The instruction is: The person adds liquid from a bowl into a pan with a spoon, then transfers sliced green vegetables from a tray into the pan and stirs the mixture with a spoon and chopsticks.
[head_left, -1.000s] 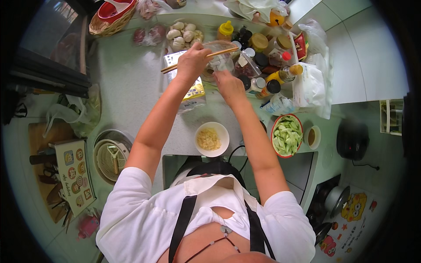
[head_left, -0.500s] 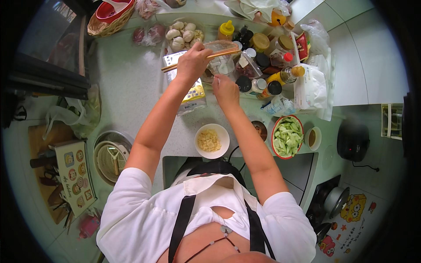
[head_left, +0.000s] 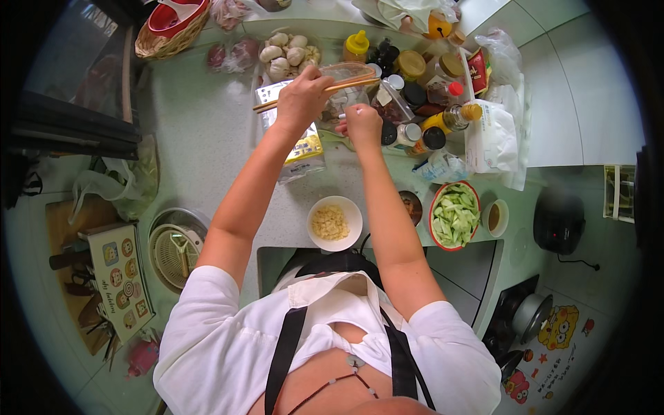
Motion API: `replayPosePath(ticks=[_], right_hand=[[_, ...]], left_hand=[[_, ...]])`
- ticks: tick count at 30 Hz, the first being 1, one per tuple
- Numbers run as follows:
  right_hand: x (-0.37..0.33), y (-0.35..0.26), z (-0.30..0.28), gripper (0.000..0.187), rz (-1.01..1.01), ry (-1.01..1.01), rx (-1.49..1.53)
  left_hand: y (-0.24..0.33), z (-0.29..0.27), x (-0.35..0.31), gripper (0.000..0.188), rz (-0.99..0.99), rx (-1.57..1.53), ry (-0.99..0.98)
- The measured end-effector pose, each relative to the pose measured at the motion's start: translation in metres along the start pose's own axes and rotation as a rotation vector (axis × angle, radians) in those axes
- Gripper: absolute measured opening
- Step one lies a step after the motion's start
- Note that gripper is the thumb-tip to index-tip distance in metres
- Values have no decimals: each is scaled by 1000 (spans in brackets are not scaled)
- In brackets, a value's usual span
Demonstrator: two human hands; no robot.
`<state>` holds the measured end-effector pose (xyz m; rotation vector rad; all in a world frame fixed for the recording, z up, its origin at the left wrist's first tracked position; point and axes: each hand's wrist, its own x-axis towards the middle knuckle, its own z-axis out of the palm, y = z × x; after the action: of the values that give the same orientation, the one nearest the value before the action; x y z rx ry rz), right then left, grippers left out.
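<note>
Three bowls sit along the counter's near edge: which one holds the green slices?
The red-rimmed bowl, the largest, on the right, holds green slices. The white bowl holds pale yellow bits; the small dark bowl between them holds something brownish.

Wooden chopsticks [head_left: 325, 92] level beside tilted clear jar [head_left: 349, 77].

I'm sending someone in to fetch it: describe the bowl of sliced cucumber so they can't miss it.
Start at the pale green counter and follow its near edge to the person's right, past the right forearm. The cucumber bowl sits there between a small dark dish and a small cup of brown sauce. It alone has a red rim and pale green slices.
</note>
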<state>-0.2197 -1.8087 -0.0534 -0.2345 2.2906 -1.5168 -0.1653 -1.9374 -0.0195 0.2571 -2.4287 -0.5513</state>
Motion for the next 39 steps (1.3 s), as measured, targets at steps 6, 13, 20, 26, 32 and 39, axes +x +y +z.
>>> replayPosePath(ticks=[6,13,20,26,32,39], right_hand=[[-5,2,-12,22,84,-36,236],[-3,5,-25,25,118,-86,415],[-17,20,-30,25,165,-72,510],[-35,21,-38,27,144,-26,636],[-69,15,-69,26,128,19,648],[-135,16,-131,26,114,177,663]], left_hand=[[-1,-1,-1,12,-4,-20,-9],[-3,-3,-1,18,-30,26,-57],[-2,-8,-1,19,-68,1,-82],[-3,-9,-1,19,-82,-9,-78],[-4,-5,-7,20,-91,-25,-86],[13,-5,-31,20,-138,-54,-142]])
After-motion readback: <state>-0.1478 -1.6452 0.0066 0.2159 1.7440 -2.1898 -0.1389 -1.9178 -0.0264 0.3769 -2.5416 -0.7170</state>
